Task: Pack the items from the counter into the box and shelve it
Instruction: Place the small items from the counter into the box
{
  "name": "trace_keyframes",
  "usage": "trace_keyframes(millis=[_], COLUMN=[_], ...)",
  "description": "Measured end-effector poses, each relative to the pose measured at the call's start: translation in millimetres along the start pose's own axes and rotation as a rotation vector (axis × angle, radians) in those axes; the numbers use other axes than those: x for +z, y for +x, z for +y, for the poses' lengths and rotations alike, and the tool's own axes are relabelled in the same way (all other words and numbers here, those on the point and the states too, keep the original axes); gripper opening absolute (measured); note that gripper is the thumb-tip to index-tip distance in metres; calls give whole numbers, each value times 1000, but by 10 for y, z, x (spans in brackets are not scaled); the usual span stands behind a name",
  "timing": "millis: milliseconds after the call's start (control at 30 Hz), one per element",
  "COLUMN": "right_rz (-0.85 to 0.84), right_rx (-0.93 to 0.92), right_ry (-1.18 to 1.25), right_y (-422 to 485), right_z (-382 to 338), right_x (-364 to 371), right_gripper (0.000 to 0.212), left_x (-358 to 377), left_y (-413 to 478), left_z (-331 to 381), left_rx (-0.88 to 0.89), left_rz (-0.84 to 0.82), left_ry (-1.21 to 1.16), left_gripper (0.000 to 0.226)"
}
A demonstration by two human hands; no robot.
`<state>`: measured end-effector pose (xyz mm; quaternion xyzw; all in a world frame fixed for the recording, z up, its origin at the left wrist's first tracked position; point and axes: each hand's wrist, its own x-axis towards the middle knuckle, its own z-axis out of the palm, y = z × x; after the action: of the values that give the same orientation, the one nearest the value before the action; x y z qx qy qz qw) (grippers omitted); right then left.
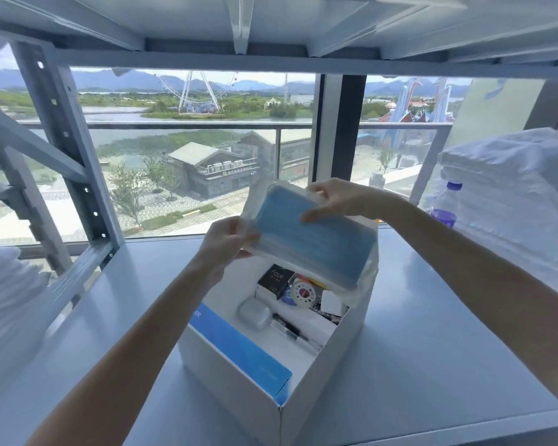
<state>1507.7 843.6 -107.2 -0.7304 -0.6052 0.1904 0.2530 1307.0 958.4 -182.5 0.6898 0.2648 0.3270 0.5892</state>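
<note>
Gripping a clear-wrapped pack of blue face masks (316, 243), both hands are holding it tilted in the air just above the open white box (322, 381), with its lower right end hanging over the box's far right corner. The left hand (226, 239) is pinching the pack's near left corner between thumb and curled fingers, while the right hand (339, 201) is clasping the far upper edge, thumb pressing on the front of the wrapper. The box is sitting on the grey metal shelf (448, 349), near its middle, with a blue-striped flap (239, 346) lying along its left side. Inside the box, a black carton marked "Face" (275, 281) is leaning toward the far wall, a white tape roll with a red hub (302, 294) is lying just beside it, a silvery rounded case (254, 313) is resting on the floor of the box, and a dark pen (290, 329) is lying beside that case. On the right of the shelf, a clear bottle with a purple cap (445, 204) is standing just beside a wrapped stack of white folded cloth (512, 194).
</note>
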Motion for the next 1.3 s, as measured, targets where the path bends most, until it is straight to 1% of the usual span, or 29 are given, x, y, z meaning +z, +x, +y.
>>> trace_keyframes(millis=[67, 133, 167, 233, 300, 333, 400, 467, 533, 700, 767, 867, 933, 1000, 1100, 1200, 1300], right_rz=[-7, 66, 105, 149, 161, 158, 139, 133, 137, 105, 79, 47, 21, -16, -45, -74, -52], right_rx=[33, 34, 31, 46, 97, 130, 202, 250, 255, 266, 266, 241, 237, 232, 228, 238, 251], right_ry=[-43, -82, -118, -201, -283, -335, -453, -513, -522, -509, -449, -265, -165, -52, 87, 95, -72], right_y=[17, 60, 84, 125, 148, 149, 125, 87, 86, 133, 146, 127, 90, 48, -6, -20, 39], right_z=[90, 154, 175, 230, 332, 398, 521, 596, 620, 627, 673, 752, 793, 805, 813, 821, 811], right_x=[0, 47, 83, 180, 292, 343, 433, 498, 502, 469, 487, 444, 379, 320, 240, 209, 297], right_gripper=[29, 23, 22, 32, 33, 29, 19, 24, 29, 29, 30, 28, 22, 18, 19, 18, 15], left_x=[-70, -78, -62, -14, 2, -4, -21, -17, 3, 81, 108, 140, 154, 180, 279, 400, 435], left_y=[107, 229, 292, 408, 498, 529, 564, 572, 581, 635, 681, 748, 775, 785, 769, 734, 705], left_z=[-42, -98, -133, -218, -312, -361, -453, -534, -592, -588, -559, -514, -497, -461, -364, -309, -358], left_rx=[-13, -1, 12, 36, 77, 94, 106, 141, 205, 398, 431, 373, 361, 392, 420, 339, 245], left_rz=[41, 62, 72, 84, 91, 83, 26, -39, -64, -65, -81, -106, -81, -33, 26, -37, -90], left_ry=[-26, 38, 114, 329, 567, 632, 667, 721, 790, 943, 936, 815, 751, 689, 599, 566, 690], left_gripper=[21, 15, 12, 11, 18, 23, 35, 40, 39, 37, 35, 32, 25, 17, 12, 12, 9])
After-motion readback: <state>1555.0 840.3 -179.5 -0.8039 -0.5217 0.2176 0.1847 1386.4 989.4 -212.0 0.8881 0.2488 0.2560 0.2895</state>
